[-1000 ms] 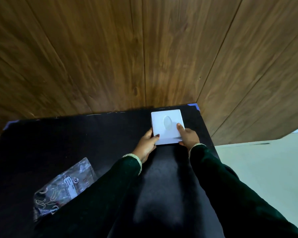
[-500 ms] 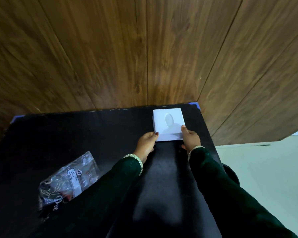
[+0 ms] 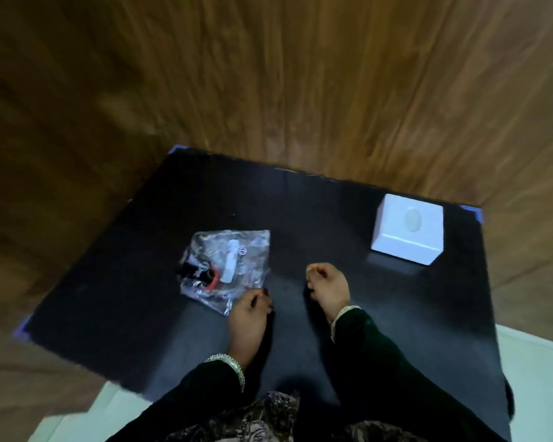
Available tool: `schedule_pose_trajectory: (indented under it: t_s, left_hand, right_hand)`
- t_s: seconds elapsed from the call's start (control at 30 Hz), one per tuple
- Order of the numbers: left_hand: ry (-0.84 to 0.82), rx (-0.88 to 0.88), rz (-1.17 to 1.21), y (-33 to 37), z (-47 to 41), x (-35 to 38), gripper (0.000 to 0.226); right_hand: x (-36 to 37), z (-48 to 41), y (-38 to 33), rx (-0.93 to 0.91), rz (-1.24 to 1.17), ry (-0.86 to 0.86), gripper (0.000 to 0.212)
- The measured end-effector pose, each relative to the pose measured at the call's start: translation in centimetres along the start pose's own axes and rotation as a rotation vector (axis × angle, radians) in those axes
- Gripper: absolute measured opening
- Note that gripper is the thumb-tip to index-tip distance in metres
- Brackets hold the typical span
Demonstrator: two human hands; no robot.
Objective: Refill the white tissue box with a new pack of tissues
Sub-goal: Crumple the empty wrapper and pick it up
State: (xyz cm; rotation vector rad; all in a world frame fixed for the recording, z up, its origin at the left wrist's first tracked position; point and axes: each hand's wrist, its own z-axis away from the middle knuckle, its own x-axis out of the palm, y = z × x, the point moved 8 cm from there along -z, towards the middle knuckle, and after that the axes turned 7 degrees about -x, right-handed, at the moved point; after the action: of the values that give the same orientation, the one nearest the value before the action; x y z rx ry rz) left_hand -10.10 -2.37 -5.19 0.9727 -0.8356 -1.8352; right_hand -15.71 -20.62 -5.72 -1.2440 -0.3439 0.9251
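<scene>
tabletop contents, head view, frame blurred

item 1: white tissue box point(image 3: 407, 232), upright on the black tabletop point(image 3: 134, 282) near its far right corner, oval opening on top; neither hand touches it.

item 2: clear plastic pack point(image 3: 225, 269), lying flat left of centre, well apart from the box; white label and dark and red contents show through, too blurred to tell further.

item 3: left hand point(image 3: 248, 317), fingers point(image 3: 262, 295) curled narrow, tips at the near right corner of the pack; whether they grip it cannot be told.

item 4: right hand point(image 3: 328, 285), fingers curled loosely inward, holding nothing, between pack and box.

item 5: dark green sleeves, beaded cuffs at both wrists.

item 6: wood-panelled wall point(image 3: 300, 90) behind the tabletop.
</scene>
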Motion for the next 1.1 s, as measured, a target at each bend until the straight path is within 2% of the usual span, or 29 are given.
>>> schedule_pose_trajectory:
  t_s: [0.07,0.13,0.2,0.27,0.37,0.43,0.47,0.5,0.57,0.6,0.8,0.93,1.1]
  left_hand:
    - [0.106,-0.051,0.054,-1.5,0.5,-2.7,0.027]
    - [0.21,-0.083,0.125,-2.7,1.1,-5.2,0.027]
    - [0.332,-0.117,0.152,-3.6,1.4,-7.4,0.021]
    - [0.472,-0.114,0.156,-3.6,1.3,-9.8,0.017]
    - [0.562,-0.147,0.103,-3.1,-0.1,-12.4,0.044]
    - [0.464,-0.187,0.114,-2.9,-1.9,-12.8,0.057]
    - [0.396,-0.212,0.119,-2.7,-2.9,-12.6,0.057]
    - [0.324,-0.224,0.114,-2.3,-3.7,-12.4,0.049]
    - [0.2,-0.231,0.117,-1.5,-4.7,-11.8,0.02]
    - [0.157,-0.226,0.115,-1.0,-4.8,-11.4,0.017]
    - [0.09,-0.157,0.12,1.6,-4.3,-8.2,0.024]
    - [-0.05,-0.066,0.092,4.1,-2.3,-4.2,0.017]
    - [-0.23,-0.03,0.09,4.7,1.9,0.7,0.006]
  right_hand:
    - [1.9,0.0,-2.0,-0.089,0.177,-0.077,0.011]
    - [4.4,-0.2,-5.4,-0.271,0.387,-0.14,0.023]
    - [7.3,-0.7,-8.6,-0.416,0.48,-0.214,0.033]
    - [10.2,-1.9,-10.2,-0.427,0.544,-0.292,0.05]
    - [12.6,-4.0,-9.9,-0.275,0.672,-0.372,0.077]
    - [13.2,-4.6,-8.5,-0.116,0.695,-0.443,0.088]
    - [13.3,-4.5,-7.7,-0.046,0.699,-0.47,0.086]
    - [13.3,-4.4,-7.1,-0.005,0.706,-0.488,0.078]
    - [13.5,-4.1,-6.7,-0.023,0.718,-0.509,0.047]
    - [13.4,-4.0,-6.8,-0.047,0.709,-0.499,0.034]
    - [8.2,-2.6,-7.5,-0.091,0.483,-0.264,0.019]
    - [2.3,-0.5,-6.9,-0.114,0.446,-0.084,0.027]
    - [-6.1,3.8,-3.6,-0.059,0.321,0.121,0.025]
